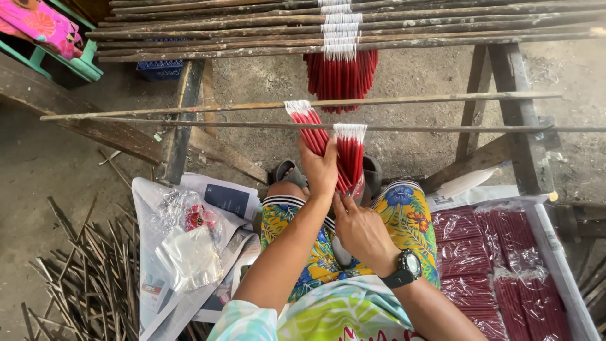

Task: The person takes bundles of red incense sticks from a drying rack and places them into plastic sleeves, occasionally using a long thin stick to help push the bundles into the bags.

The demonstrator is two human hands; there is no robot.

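2 hands work 1 bundle of red candles [346, 158] hanging from a thin rod [442, 128]: left hand [320, 169] clasps it, right hand [360, 227] pinches below; steady, even grip likely keeps wicks untangled.

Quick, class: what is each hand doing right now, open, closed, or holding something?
Left hand: closed around the red candle bundle hanging from the stick.
Right hand: touching the bundle's lower end; whether its grip is closed cannot be told.
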